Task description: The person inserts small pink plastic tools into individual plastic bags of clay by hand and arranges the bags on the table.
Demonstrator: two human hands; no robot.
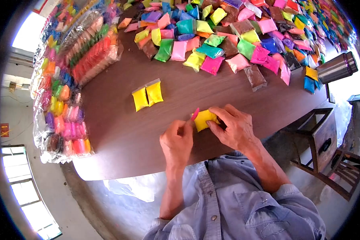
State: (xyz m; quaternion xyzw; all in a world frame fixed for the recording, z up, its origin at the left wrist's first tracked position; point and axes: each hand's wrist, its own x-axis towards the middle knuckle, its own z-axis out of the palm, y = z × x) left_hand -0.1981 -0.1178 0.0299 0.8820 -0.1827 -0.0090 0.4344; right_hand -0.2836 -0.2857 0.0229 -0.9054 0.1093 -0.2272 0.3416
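My right hand (239,129) pinches a small yellow packet (204,120) between thumb and fingers, just above the tabletop near the front edge. Closed beside the packet's left end is my left hand (177,141). A small, slim pink piece (195,114) sticks up from its fingertips against the packet; its exact kind is unclear. Two more yellow packets with clear top edges, a left one (140,99) and a right one (154,92), lie side by side further back on the brown table (112,132).
A big heap of packets in many colours (214,51) covers the far side. Clear bags of bundled packets (94,60) line the left edge. A steel flask (338,68) lies on its side at the right. Wooden furniture (324,140) stands right of the table.
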